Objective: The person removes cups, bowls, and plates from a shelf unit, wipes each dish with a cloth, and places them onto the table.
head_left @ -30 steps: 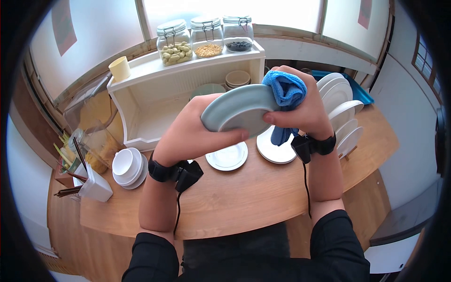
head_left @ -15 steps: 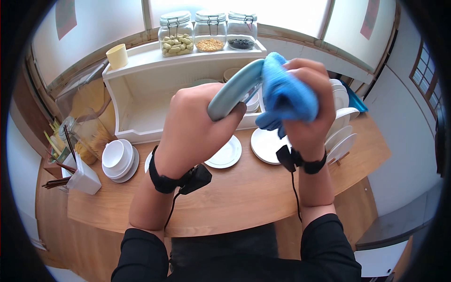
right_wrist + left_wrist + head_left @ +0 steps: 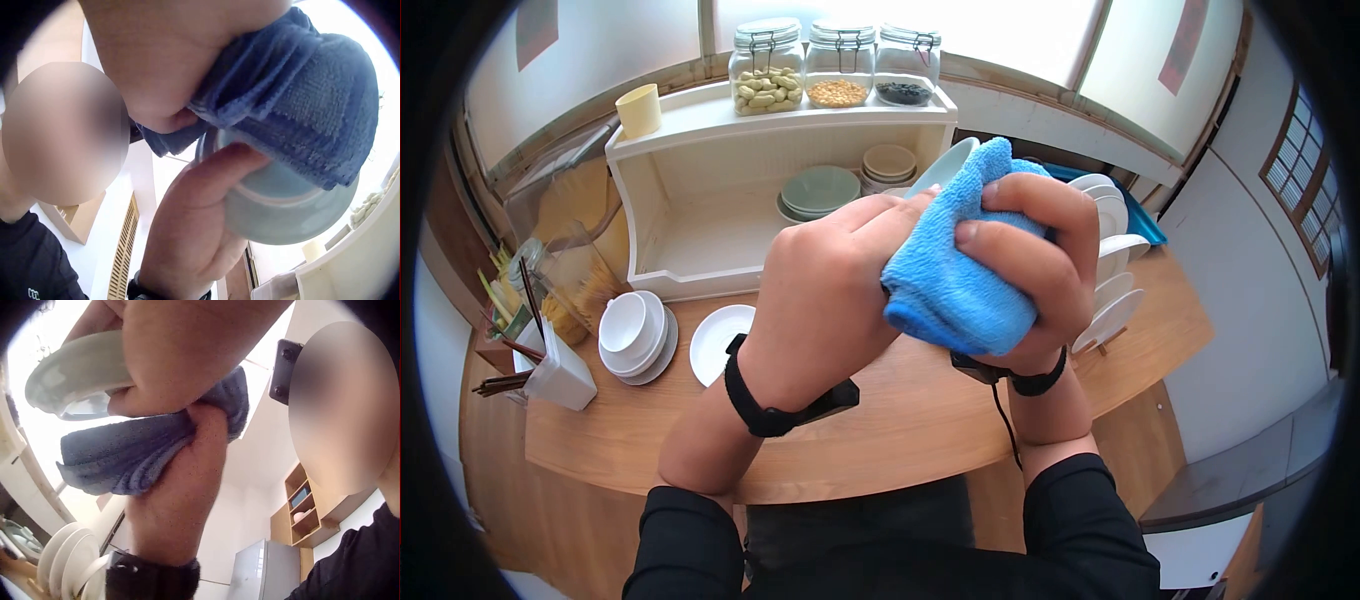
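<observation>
My left hand (image 3: 830, 270) grips a pale green plate (image 3: 281, 222) by its rim, with the thumb lying across its underside in the right wrist view. In the head view only a strip of the plate shows behind the cloth. My right hand (image 3: 1045, 250) holds a bunched blue cloth (image 3: 965, 275) against the plate, its fingers curled over the fabric. The cloth overlaps the left hand's fingers in the head view. From the left wrist, the plate (image 3: 75, 372) appears tilted above the hanging fold of the cloth (image 3: 119, 456).
Behind the hands stands a white shelf (image 3: 700, 220) holding green dishes (image 3: 825, 190), with glass jars (image 3: 837, 75) and a yellow cup (image 3: 640, 110) on top. White bowls (image 3: 630, 330), a white plate (image 3: 718, 340) and a chopstick holder (image 3: 565, 375) are left; racked plates (image 3: 1112, 300) stand right.
The plate has turned from its underside facing me to nearly edge-on behind the cloth. My right hand has moved down and left with the cloth, close against the left hand.
</observation>
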The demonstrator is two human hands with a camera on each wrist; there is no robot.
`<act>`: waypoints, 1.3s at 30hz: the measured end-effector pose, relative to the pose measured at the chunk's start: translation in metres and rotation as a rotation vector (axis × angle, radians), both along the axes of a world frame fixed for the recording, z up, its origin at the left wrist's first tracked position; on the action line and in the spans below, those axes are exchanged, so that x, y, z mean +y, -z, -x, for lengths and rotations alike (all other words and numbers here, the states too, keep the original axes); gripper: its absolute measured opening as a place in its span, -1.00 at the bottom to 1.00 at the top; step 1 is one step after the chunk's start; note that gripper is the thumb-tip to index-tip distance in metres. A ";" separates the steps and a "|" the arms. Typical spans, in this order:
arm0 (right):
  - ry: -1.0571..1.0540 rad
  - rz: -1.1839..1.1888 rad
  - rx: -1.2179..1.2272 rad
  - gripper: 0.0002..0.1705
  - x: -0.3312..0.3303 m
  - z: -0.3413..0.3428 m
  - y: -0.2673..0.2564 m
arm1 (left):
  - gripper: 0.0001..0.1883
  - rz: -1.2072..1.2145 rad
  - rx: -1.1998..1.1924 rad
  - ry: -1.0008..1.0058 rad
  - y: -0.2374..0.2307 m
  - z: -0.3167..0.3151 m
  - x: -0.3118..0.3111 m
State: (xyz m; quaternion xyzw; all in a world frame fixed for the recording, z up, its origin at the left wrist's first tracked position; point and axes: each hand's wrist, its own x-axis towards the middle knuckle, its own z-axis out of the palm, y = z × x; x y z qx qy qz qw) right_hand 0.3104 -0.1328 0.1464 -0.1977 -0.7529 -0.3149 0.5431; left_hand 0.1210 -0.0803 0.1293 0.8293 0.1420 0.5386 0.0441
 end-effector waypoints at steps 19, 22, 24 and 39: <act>-0.257 0.327 0.669 -0.57 0.019 -0.031 0.013 | -0.51 -0.257 -0.189 0.079 0.008 -0.019 -0.008; 0.033 -0.109 0.320 -0.52 0.012 -0.026 0.011 | -0.54 -0.269 -0.205 0.115 0.005 -0.018 -0.005; 0.178 0.011 0.073 -0.37 -0.023 -0.023 0.015 | -0.54 -0.260 -0.188 0.110 0.000 -0.013 -0.004; 0.162 -0.055 0.099 -0.52 -0.034 -0.008 0.017 | -0.52 -0.283 -0.165 0.139 -0.002 -0.005 -0.006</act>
